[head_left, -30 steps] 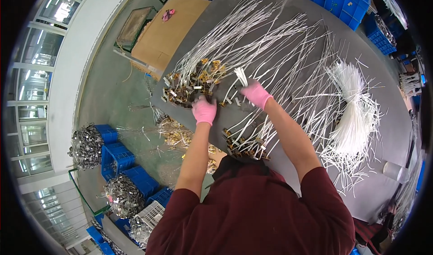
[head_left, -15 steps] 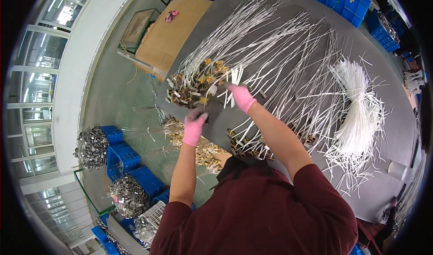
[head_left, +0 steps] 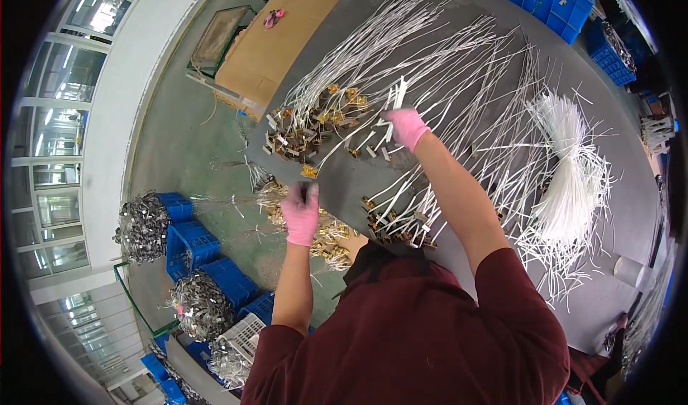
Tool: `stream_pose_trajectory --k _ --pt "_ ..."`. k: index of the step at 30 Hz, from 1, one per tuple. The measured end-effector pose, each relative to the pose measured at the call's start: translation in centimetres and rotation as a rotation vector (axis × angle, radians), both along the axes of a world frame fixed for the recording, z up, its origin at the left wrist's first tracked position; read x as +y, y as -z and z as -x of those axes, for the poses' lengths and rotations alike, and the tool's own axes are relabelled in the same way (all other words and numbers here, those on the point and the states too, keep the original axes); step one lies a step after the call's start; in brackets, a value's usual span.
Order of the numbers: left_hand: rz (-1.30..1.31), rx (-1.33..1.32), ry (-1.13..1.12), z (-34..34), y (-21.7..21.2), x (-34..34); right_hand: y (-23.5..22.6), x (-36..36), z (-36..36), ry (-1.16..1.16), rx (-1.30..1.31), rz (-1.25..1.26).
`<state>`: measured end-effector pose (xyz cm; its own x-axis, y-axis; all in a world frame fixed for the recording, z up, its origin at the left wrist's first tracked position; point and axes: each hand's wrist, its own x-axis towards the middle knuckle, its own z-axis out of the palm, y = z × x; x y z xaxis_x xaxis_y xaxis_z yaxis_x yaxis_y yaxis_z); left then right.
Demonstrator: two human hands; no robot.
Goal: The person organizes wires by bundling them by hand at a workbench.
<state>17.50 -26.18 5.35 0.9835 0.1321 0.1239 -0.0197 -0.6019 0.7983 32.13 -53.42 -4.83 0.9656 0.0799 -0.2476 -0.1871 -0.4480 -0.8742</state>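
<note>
My right hand (head_left: 407,127), in a pink glove with dark fingertips, is closed round a small bunch of short white tubes (head_left: 396,98) over the table. My left hand (head_left: 301,215), gloved alike, is at the table's near-left edge with thumb and fingers curled together; what they hold, if anything, I cannot make out. Just beyond its fingertips is a brass-coloured metal part (head_left: 309,171). A white wire (head_left: 331,157) runs from this part toward my right hand. Left of my right hand lies a pile of brass-and-grey parts (head_left: 304,136) with long white wires (head_left: 365,43) fanning away.
A thick bundle of white wires (head_left: 562,168) lies at the right, near a white cup (head_left: 632,271). More wired parts (head_left: 394,222) sit at the table's near edge. Blue crates (head_left: 192,247) of metal parts stand at lower left; another blue crate (head_left: 548,7) is at the far right.
My right hand has moved right and away with the white tubes. My left hand has shifted slightly left and nearer, and the brass-coloured part has moved the same way.
</note>
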Motion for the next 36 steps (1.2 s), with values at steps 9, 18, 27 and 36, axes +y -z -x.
stream_pose_trajectory --k 9,18,27,36 --pt "0.278 0.141 -0.044 -0.5 0.2 -0.1 -5.2 2.3 6.4 0.529 0.042 -0.362" --pt "0.383 0.274 0.08 -1.9 1.8 -3.7 -6.1 8.7 10.5 0.406 0.487 -1.47" --pt "0.334 0.216 0.033 -2.0 1.2 -4.2 -6.9 7.3 10.3 0.613 0.41 -0.803" --pt "0.245 0.176 0.076 -0.3 2.7 -2.1 -2.6 5.1 1.8 0.619 0.402 -0.972"
